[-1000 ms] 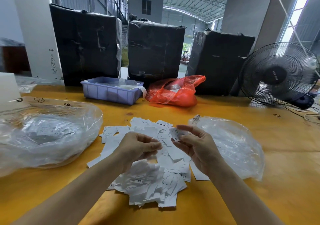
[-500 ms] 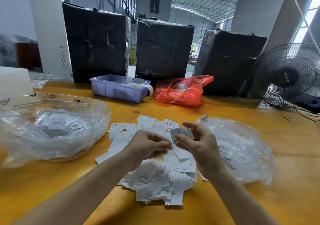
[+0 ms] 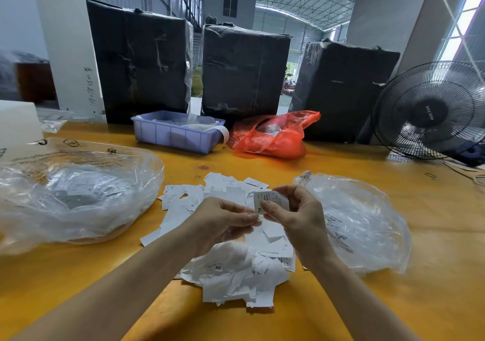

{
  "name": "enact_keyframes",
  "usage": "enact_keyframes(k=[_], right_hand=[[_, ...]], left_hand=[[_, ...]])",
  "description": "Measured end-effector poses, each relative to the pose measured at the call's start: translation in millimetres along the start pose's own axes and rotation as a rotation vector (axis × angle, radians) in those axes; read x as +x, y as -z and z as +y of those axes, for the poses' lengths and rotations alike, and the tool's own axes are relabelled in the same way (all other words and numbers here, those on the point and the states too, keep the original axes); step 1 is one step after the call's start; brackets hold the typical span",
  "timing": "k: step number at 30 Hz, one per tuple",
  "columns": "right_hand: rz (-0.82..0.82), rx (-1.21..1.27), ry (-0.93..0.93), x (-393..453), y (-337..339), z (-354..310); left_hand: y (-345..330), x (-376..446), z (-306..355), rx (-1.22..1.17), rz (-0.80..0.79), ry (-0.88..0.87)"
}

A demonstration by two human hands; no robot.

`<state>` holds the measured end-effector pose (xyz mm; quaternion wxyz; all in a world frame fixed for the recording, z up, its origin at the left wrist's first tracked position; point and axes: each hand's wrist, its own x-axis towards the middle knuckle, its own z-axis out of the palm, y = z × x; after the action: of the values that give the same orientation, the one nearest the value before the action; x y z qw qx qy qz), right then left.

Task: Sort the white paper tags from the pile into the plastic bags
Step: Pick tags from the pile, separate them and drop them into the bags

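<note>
A pile of white paper tags [image 3: 231, 267] lies in the middle of the yellow table [image 3: 433, 275]. Above it, my right hand [image 3: 296, 217] pinches a small tag marked XL [image 3: 267, 200] between thumb and fingers. My left hand [image 3: 223, 222] hovers just left of it with its fingers curled inward, the fingertips close to the tag's lower corner; whether it holds anything I cannot tell. A clear plastic bag [image 3: 359, 222] lies to the right of the pile. A larger clear plastic bag [image 3: 73, 196] with tags inside lies to the left.
At the back of the table stand a lilac plastic bin [image 3: 175, 134], a red plastic bag [image 3: 273, 135] and three black wrapped boxes [image 3: 244, 70]. A black fan [image 3: 430, 109] stands at the far right, with cables beside it.
My right hand has turned the XL tag more upright and raised it slightly. Left hand stays close beside it. The camera has shifted a little.
</note>
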<state>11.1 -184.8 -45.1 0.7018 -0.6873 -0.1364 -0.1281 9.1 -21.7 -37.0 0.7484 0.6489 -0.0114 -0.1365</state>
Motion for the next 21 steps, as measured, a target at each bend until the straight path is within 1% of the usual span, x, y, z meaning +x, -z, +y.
enact_keyframes(k=[12,21], right_hand=[[0.045,-0.101,0.087,-2.7,-2.9,-2.2],[0.009,-0.165,0.084,-4.2,-4.3,-2.9]], left_hand=[[2.8,1.0,0.3,0.011,-0.015,0.02],[4.7,3.0,-1.0,-0.02,0.011,0.016]])
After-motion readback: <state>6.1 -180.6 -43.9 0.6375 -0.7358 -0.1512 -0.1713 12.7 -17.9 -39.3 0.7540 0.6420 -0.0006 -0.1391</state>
